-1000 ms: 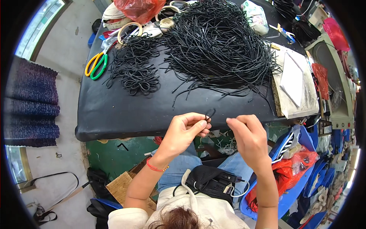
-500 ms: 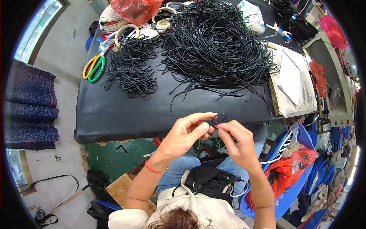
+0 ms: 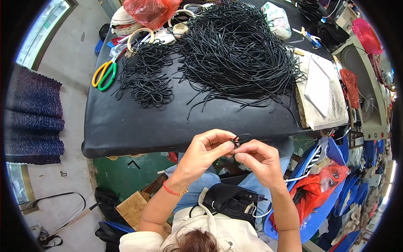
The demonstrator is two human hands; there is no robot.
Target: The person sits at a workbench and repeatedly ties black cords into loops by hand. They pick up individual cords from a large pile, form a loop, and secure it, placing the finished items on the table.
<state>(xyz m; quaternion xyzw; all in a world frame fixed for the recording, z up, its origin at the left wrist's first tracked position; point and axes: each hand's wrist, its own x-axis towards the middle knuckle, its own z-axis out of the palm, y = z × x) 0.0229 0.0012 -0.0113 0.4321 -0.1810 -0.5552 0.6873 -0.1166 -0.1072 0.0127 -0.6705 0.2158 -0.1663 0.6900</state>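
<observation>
Over my lap, just off the table's near edge, my left hand (image 3: 208, 152) and my right hand (image 3: 261, 160) meet at the fingertips. Between them they pinch a thin black cord (image 3: 243, 137), with a loop of it standing above the fingers. Part of the cord is hidden behind my fingertips. On the black table (image 3: 138, 128) beyond lies a large heap of loose black cords (image 3: 241, 54). To its left is a smaller pile of looped black cords (image 3: 151, 90), beside scissors (image 3: 105, 75) with one yellow and one green handle.
A white board (image 3: 323, 101) with paper on it lies at the table's right end. Tape rolls (image 3: 140, 38) and a red plastic bag (image 3: 153, 10) sit at the back left. Right of my legs stands a blue tub (image 3: 336, 180) holding red bags. A black pouch (image 3: 231, 197) rests on my lap.
Both hands have come slightly nearer to my body. The cord's loop has tipped over to the right, and the fingers have shifted their pinch around it.
</observation>
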